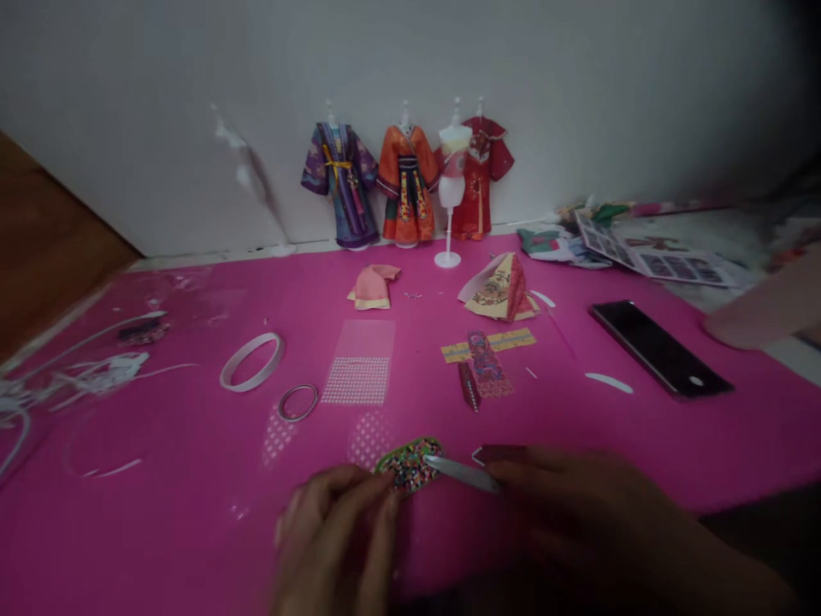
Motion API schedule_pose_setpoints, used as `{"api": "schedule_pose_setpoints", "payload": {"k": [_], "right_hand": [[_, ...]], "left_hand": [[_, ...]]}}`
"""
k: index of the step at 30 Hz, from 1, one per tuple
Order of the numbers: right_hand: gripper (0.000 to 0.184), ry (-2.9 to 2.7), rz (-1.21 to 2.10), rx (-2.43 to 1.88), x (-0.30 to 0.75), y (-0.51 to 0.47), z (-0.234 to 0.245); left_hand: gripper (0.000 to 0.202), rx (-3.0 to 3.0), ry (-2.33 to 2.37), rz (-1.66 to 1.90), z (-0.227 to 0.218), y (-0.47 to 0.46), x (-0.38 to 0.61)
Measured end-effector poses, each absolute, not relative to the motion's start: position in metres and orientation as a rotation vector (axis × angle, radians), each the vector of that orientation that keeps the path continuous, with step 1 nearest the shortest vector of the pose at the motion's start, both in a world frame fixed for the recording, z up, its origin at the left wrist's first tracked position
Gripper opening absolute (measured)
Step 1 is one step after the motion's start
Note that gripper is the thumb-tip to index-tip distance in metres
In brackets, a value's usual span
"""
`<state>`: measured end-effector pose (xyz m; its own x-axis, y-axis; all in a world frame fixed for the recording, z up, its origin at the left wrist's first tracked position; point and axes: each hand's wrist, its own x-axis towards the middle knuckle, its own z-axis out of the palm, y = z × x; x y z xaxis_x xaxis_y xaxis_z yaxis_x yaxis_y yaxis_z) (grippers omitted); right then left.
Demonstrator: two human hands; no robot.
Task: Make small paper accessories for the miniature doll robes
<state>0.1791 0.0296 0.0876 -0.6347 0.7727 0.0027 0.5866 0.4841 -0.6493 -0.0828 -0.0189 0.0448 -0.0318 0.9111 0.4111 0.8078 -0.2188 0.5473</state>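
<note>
Right grip [581,500] blurry, rear of pale tool [463,472] out of sight.

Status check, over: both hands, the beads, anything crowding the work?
Left hand at the edge of the colorful beads, grip unclear. Right hand holding a metal tool, tip at the beads. Dark red strip close by right hand.
</note>
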Motion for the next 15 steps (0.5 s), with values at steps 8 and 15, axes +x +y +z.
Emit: {"api": "schedule_pose_setpoints", "payload": {"k": [8, 15], "right_hand": [[0.055, -2.429, 0.898, -1.165, 0.164, 0.033, 0.086], [0.05, -2.472, 0.909, -1.176, 0.159, 0.035, 0.088]], "left_hand": [[0.01, 1.942, 1.818, 1.123, 0.049, 0.004, -0.072], [0.011, 1.84, 1.771, 1.157, 0.049, 0.006, -0.072]]}}
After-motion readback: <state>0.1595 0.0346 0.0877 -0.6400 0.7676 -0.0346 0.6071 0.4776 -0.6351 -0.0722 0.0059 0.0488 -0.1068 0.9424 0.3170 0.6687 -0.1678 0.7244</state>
